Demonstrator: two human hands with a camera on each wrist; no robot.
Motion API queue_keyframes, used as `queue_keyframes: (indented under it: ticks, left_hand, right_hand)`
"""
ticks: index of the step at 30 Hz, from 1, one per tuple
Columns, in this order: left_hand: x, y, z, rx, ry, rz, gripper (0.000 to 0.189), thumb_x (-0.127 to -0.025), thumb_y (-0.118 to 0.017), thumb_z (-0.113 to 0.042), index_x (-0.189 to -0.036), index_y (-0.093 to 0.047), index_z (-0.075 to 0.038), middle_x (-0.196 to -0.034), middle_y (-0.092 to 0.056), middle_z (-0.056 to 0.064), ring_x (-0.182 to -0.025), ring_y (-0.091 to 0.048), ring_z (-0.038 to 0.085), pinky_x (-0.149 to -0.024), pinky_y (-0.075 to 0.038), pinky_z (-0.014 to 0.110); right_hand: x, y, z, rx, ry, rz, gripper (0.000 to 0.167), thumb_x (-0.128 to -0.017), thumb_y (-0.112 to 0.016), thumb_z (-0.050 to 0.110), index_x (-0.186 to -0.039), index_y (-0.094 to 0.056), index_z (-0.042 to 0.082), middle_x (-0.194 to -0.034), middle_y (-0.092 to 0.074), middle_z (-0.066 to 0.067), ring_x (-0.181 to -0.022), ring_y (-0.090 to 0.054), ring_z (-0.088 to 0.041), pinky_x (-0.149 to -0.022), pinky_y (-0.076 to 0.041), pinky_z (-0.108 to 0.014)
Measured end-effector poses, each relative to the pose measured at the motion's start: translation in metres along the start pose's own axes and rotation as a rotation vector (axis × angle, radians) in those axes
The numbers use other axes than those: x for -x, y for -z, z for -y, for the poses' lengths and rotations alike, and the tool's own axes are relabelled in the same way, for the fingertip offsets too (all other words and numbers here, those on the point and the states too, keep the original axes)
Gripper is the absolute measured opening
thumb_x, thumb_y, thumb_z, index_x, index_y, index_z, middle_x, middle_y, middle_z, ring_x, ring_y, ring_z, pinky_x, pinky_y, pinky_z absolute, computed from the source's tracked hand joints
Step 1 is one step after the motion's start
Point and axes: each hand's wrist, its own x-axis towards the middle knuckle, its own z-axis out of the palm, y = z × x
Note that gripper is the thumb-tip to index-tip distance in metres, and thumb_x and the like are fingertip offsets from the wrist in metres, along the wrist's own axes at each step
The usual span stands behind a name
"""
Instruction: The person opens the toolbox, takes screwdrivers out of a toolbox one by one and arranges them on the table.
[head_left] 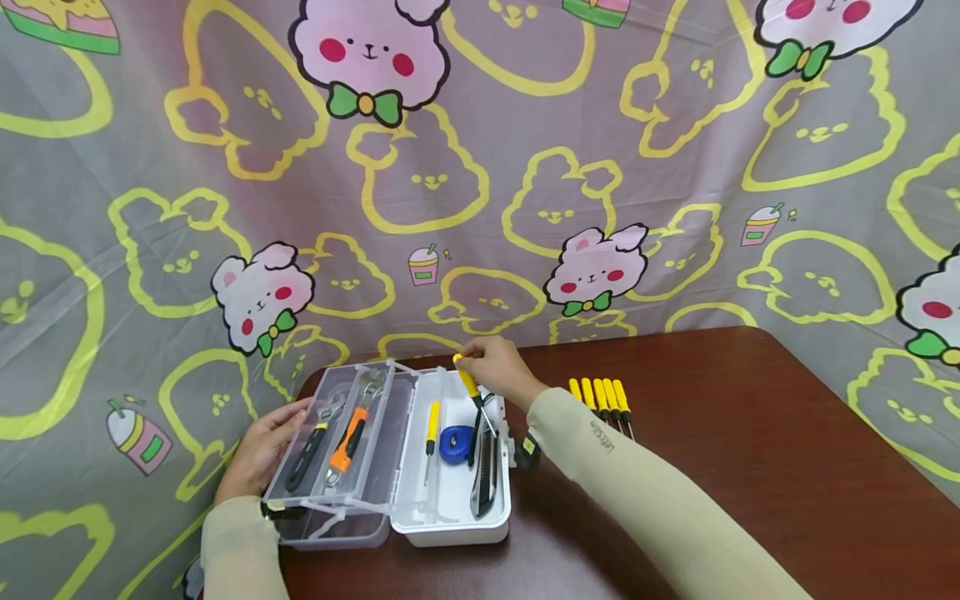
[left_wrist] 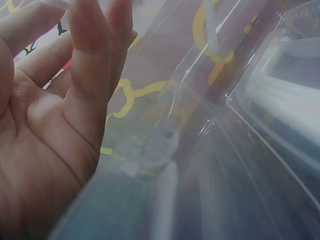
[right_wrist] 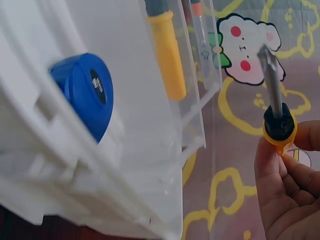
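Observation:
My right hand (head_left: 501, 367) pinches a yellow-handled screwdriver (head_left: 468, 382) by its handle, its shaft slanting down over the right side of an open white toolbox (head_left: 450, 537). In the right wrist view the metal shaft (right_wrist: 272, 82) points toward the camera. My left hand (head_left: 258, 446) is at the outer left edge of the clear lid tray (head_left: 397, 392), fingers loosely extended. Inside the box lie another yellow screwdriver (head_left: 432, 423), a blue tape measure (head_left: 453, 446) and a black utility knife (head_left: 485, 477). The tray holds a black-handled adjustable wrench (head_left: 307, 457) and an orange-handled wrench (head_left: 349, 442).
Several yellow-handled screwdrivers (head_left: 602, 395) lie in a row on the brown table (head_left: 712, 400), right of the box and partly behind my right sleeve (head_left: 637, 483). A patterned cloth (head_left: 495, 192) hangs behind the table and along its sides.

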Motion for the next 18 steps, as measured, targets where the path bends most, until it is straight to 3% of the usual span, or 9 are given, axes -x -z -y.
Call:
queue_keyframes:
  ticks: [8,18]
  left_hand:
    - [0.0,0.001,0.001,0.03,-0.011,0.019,0.07,-0.092,-0.063,-0.041,-0.149,-0.039,-0.008,-0.112,-0.064,-0.006,-0.095,-0.065,0.014,-0.077,-0.056,0.033]
    - [0.001,0.003,0.001,0.001,-0.026,0.028,0.069,-0.094,-0.062,-0.04,-0.15,-0.037,-0.008,-0.115,-0.061,-0.007,-0.096,-0.063,0.012,-0.078,-0.055,0.032]
  right_hand:
    - [0.0,0.012,-0.008,0.031,-0.047,-0.024,0.023,-0.093,-0.068,0.028,-0.108,-0.071,0.011,-0.09,-0.066,-0.002,-0.075,-0.063,-0.02,-0.067,-0.054,-0.032]
    - [0.001,0.025,-0.024,0.048,-0.022,-0.035,0.018,-0.093,-0.067,0.027,-0.103,-0.071,0.012,-0.084,-0.065,-0.003,-0.07,-0.062,-0.021,-0.062,-0.053,-0.033]
